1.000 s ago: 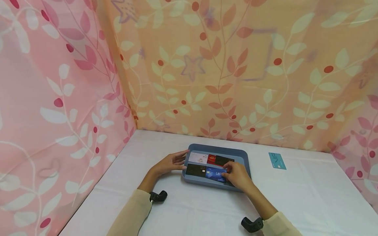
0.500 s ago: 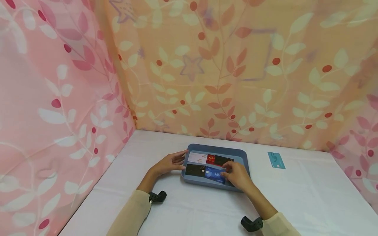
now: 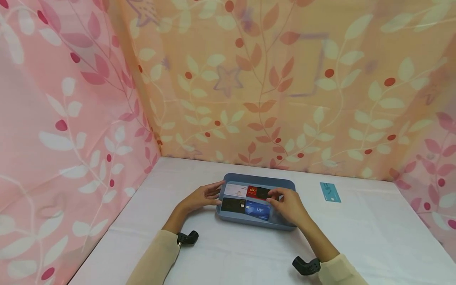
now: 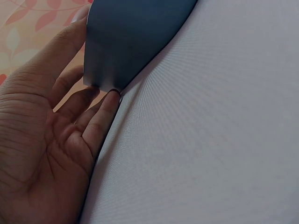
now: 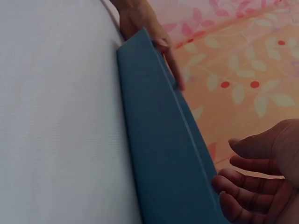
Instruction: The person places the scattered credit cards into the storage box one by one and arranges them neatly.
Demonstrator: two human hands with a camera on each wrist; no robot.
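Note:
A blue-grey tray [image 3: 246, 222] stands on the white cloth with several VIP-style cards in it. My left hand [image 3: 200, 196] holds the tray's left end; in the left wrist view the thumb and fingers [image 4: 100, 119] meet its end wall. Over the tray's right part is my right hand [image 3: 289, 206], its fingertips beside the black card [image 3: 263, 192] in the back row. In the right wrist view its thumb and loosely bent fingers are apart, with no card visible between them. A blue card [image 3: 258, 210] and a black card [image 3: 233, 205] form the front row; a white card [image 3: 236, 190] and red card [image 3: 251, 191] lie behind.
A teal card [image 3: 330, 192] lies on the tablecloth [image 3: 228, 257] right of the tray. Patterned fabric walls [image 3: 213, 118] rise behind and at both sides. A black wrist camera [image 3: 305, 265] sits on each forearm.
My right hand has moved from the blue card's right end toward the back row, leaving the blue card uncovered. The left hand keeps its place on the tray.

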